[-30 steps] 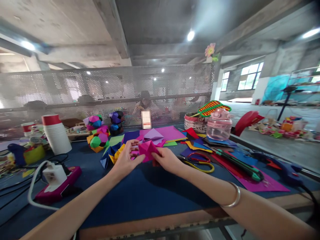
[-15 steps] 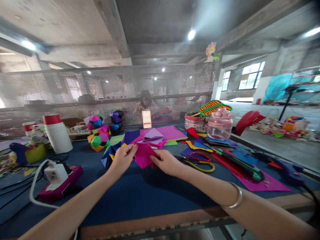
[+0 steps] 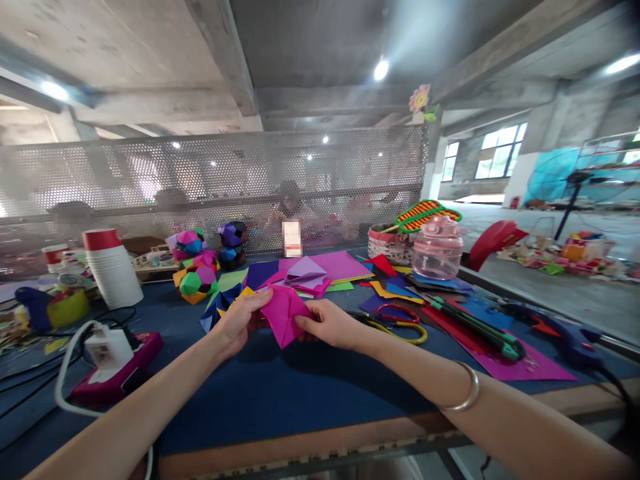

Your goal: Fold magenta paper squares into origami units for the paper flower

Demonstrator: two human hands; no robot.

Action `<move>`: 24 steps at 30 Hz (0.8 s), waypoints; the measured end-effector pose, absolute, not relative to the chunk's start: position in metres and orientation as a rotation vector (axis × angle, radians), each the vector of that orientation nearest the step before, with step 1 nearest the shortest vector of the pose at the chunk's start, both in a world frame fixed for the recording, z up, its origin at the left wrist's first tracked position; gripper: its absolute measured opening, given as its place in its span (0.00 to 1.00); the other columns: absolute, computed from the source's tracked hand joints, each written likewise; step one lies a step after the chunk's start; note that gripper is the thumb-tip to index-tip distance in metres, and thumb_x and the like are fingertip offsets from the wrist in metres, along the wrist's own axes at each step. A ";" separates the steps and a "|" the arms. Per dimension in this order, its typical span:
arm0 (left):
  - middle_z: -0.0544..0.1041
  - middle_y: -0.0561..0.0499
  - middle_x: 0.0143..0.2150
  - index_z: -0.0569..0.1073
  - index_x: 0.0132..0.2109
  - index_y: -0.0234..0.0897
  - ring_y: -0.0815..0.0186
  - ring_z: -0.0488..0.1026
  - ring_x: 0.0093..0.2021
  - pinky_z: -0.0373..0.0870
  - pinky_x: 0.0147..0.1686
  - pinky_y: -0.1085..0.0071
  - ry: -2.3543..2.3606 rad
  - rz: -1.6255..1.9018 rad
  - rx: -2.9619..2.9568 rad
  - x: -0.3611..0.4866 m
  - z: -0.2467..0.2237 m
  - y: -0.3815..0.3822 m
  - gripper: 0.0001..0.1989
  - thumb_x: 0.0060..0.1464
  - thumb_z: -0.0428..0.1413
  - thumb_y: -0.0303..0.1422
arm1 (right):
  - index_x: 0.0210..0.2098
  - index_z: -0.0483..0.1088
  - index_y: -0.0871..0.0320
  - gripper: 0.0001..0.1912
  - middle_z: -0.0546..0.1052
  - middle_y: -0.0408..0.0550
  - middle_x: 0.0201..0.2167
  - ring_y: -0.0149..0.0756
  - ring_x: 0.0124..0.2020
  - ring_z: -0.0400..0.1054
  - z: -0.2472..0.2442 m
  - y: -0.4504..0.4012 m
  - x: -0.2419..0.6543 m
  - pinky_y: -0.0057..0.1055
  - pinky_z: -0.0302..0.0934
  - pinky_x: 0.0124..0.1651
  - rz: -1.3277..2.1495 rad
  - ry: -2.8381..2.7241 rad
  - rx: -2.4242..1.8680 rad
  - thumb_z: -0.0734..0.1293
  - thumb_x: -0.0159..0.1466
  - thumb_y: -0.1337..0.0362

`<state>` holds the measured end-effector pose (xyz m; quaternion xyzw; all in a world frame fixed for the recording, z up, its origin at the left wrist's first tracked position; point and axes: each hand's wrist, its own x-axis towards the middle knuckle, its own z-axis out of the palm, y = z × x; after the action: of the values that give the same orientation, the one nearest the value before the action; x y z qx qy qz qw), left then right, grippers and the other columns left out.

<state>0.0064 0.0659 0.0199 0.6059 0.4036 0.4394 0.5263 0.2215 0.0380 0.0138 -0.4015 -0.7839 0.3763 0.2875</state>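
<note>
White cable [image 3: 61, 387]: running behind the left forearm [image 3: 160, 387]; could snag and tug at the white plug [image 3: 104, 352], if swept by a low reach.
Left hand [image 3: 240, 323]: pinching the upper-left edge of the folded pink paper [image 3: 285, 317], fingertips partly hidden.
Right hand [image 3: 327, 325]: gripping the right side of the same paper between thumb and fingers.
Pink paper: held between both hands, above the blue table top [image 3: 240, 413]; could tear or crease askew, probably from uneven pulling or a careless squeeze.
Utility knife [image 3: 477, 330]: lying across coloured sheets to the right; too small to tell whether blade out.
Scissors [image 3: 403, 317]: just beyond the right wrist; liable to be knocked by a wide rightward swing.
Paper cups [image 3: 115, 273]: nested in one leaning stack, red on top; prone to topple if bumped.
Clear pink bottle [image 3: 436, 257]: lidded; no contents discernible.
Wicker basket [image 3: 383, 248]: partly behind the bottle; contents impossible to make out.
</note>
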 end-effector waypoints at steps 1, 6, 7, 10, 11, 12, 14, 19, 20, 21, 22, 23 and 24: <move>0.76 0.45 0.50 0.72 0.54 0.34 0.61 0.77 0.44 0.77 0.43 0.60 0.960 1.024 1.441 0.007 0.019 0.066 0.16 0.66 0.56 0.40 | 0.47 0.72 0.62 0.13 0.77 0.47 0.41 0.35 0.37 0.74 0.014 0.038 0.221 0.36 0.72 0.40 1.025 -2.090 -1.074 0.66 0.71 0.57; 0.77 0.46 0.47 0.73 0.52 0.33 0.63 0.77 0.41 0.77 0.41 0.62 0.931 0.920 1.453 0.009 0.019 0.063 0.16 0.67 0.55 0.41 | 0.48 0.72 0.62 0.14 0.77 0.48 0.42 0.36 0.37 0.74 0.014 0.038 0.221 0.37 0.72 0.41 1.078 -2.045 -1.103 0.66 0.71 0.57; 0.77 0.46 0.47 0.73 0.52 0.33 0.63 0.77 0.41 0.77 0.41 0.62 0.922 0.896 1.469 0.009 0.019 0.063 0.15 0.66 0.56 0.41 | 0.48 0.72 0.61 0.14 0.77 0.48 0.43 0.36 0.39 0.74 0.014 0.039 0.221 0.37 0.72 0.42 1.073 -2.026 -1.117 0.66 0.71 0.57; 0.77 0.46 0.48 0.73 0.51 0.33 0.62 0.77 0.43 0.77 0.43 0.61 0.882 0.795 1.529 0.010 0.021 0.060 0.13 0.65 0.57 0.37 | 0.50 0.72 0.61 0.15 0.76 0.49 0.46 0.40 0.42 0.74 0.013 0.042 0.223 0.40 0.72 0.44 1.045 -1.952 -1.176 0.67 0.71 0.57; 0.77 0.46 0.49 0.73 0.52 0.33 0.62 0.77 0.44 0.77 0.44 0.60 0.868 0.763 1.549 0.010 0.022 0.059 0.13 0.65 0.58 0.36 | 0.50 0.72 0.61 0.15 0.76 0.49 0.47 0.41 0.43 0.74 0.013 0.043 0.223 0.41 0.72 0.45 1.036 -1.924 -1.198 0.67 0.70 0.57; 0.76 0.46 0.49 0.73 0.52 0.33 0.61 0.77 0.44 0.77 0.44 0.60 0.857 0.739 1.568 0.010 0.021 0.059 0.13 0.65 0.58 0.35 | 0.51 0.72 0.61 0.15 0.76 0.49 0.47 0.41 0.44 0.74 0.013 0.044 0.224 0.41 0.72 0.46 1.030 -1.896 -1.219 0.67 0.70 0.57; 0.76 0.46 0.50 0.73 0.53 0.33 0.61 0.77 0.45 0.77 0.45 0.59 0.849 0.723 1.609 0.009 0.019 0.061 0.13 0.64 0.59 0.35 | 0.52 0.71 0.61 0.16 0.76 0.50 0.48 0.41 0.44 0.74 0.013 0.046 0.224 0.42 0.72 0.46 1.026 -1.837 -1.256 0.67 0.70 0.57; 0.77 0.47 0.47 0.74 0.50 0.33 0.62 0.77 0.43 0.77 0.44 0.60 0.890 0.769 1.737 0.004 0.010 0.071 0.12 0.65 0.58 0.36 | 0.53 0.70 0.60 0.16 0.75 0.51 0.50 0.41 0.45 0.74 0.013 0.048 0.223 0.42 0.71 0.46 1.067 -1.710 -1.289 0.66 0.71 0.57; 0.77 0.47 0.47 0.74 0.49 0.33 0.62 0.77 0.43 0.77 0.44 0.60 0.900 0.784 1.770 0.003 0.009 0.072 0.12 0.65 0.58 0.36 | 0.54 0.70 0.60 0.16 0.75 0.51 0.50 0.41 0.45 0.74 0.014 0.049 0.223 0.42 0.71 0.47 1.083 -1.697 -1.287 0.67 0.71 0.57; 0.77 0.47 0.47 0.74 0.50 0.33 0.62 0.77 0.43 0.77 0.44 0.60 0.910 0.803 1.805 0.003 0.008 0.073 0.12 0.65 0.58 0.37 | 0.54 0.70 0.60 0.16 0.75 0.51 0.50 0.41 0.45 0.74 0.014 0.049 0.223 0.42 0.71 0.47 1.100 -1.687 -1.285 0.67 0.71 0.58; 0.77 0.47 0.48 0.74 0.50 0.33 0.61 0.77 0.44 0.77 0.44 0.60 0.920 0.826 1.842 0.002 0.008 0.073 0.13 0.65 0.58 0.37 | 0.54 0.70 0.60 0.16 0.75 0.51 0.50 0.41 0.45 0.74 0.014 0.049 0.224 0.42 0.72 0.46 1.117 -1.681 -1.280 0.67 0.71 0.58; 0.77 0.46 0.48 0.73 0.51 0.33 0.61 0.77 0.44 0.77 0.44 0.60 0.931 0.852 1.882 0.002 0.008 0.074 0.13 0.65 0.57 0.38 | 0.54 0.70 0.60 0.16 0.75 0.51 0.50 0.40 0.45 0.74 0.013 0.050 0.224 0.42 0.72 0.46 1.134 -1.677 -1.274 0.67 0.71 0.58; 0.76 0.46 0.49 0.73 0.52 0.33 0.60 0.77 0.44 0.77 0.43 0.60 0.941 0.881 1.922 0.002 0.008 0.073 0.14 0.65 0.57 0.38 | 0.54 0.70 0.60 0.16 0.75 0.51 0.50 0.40 0.45 0.74 0.013 0.050 0.224 0.42 0.72 0.46 1.149 -1.674 -1.267 0.67 0.71 0.58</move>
<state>0.0023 0.0733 0.0082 0.7604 0.3724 0.3487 0.4017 0.2242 0.0505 0.0132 -0.4926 -0.6511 0.4470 0.3656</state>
